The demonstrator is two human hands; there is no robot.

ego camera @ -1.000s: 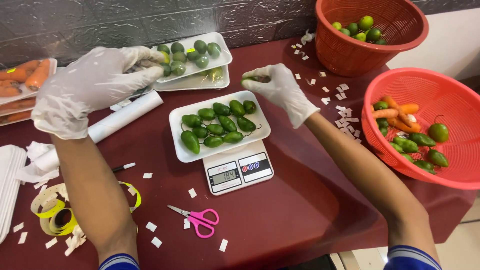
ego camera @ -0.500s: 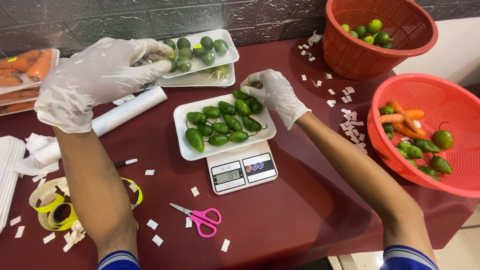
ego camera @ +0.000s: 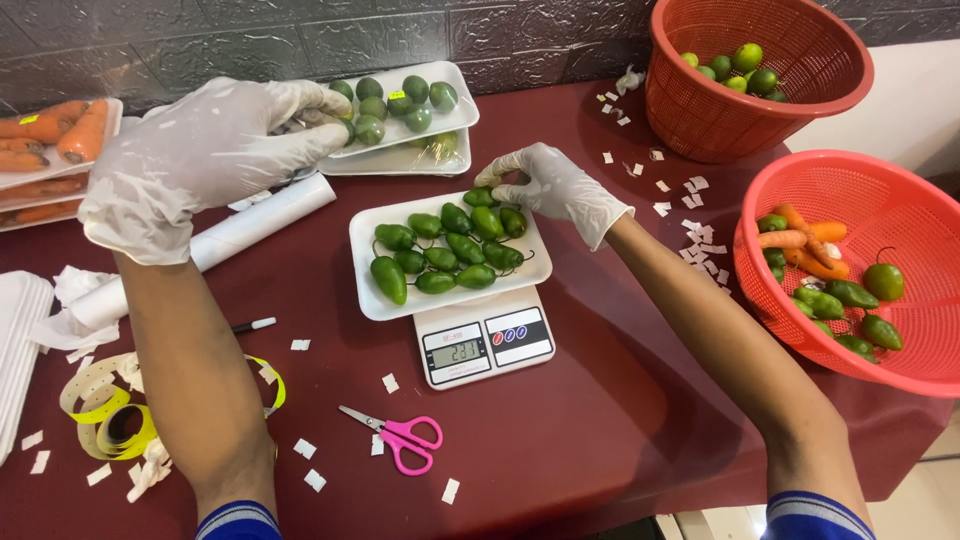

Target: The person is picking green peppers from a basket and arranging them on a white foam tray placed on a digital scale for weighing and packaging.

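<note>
White gloves are covering both hands I am watching from up here. Going from the left: carrots (ego camera: 55, 140) are lying on a tray at the far left, well out from the left fingers. A paper roll (ego camera: 225, 235) is lying just below the left hand (ego camera: 205, 160), and under the forearm a yellow tape coil (ego camera: 110, 415) is sitting among paper scraps. The left hand is hovering with its fingers curled loosely together, their tips touching the near edge of the lime tray (ego camera: 400, 105); I cannot tell whether they are gripping that edge or only resting on it. The limes are lying just beyond those fingertips.

Below and between the two hands, pink scissors (ego camera: 400, 438) are lying on the maroon table (ego camera: 600, 440). The scale (ego camera: 483, 345) is standing in the middle, carrying a white tray (ego camera: 365, 235) of green peppers (ego camera: 450, 250). The right hand (ego camera: 555, 185) is reaching to the tray's far right corner, thumb and fingers pinching one pepper (ego camera: 483, 197) at the top of the pile, the other peppers lying just below and left of those fingertips.

Further right, an orange basket (ego camera: 700, 110) with limes is standing beyond the right hand, and a red basket (ego camera: 880, 190) of carrots and peppers is sitting well off to its right.
</note>
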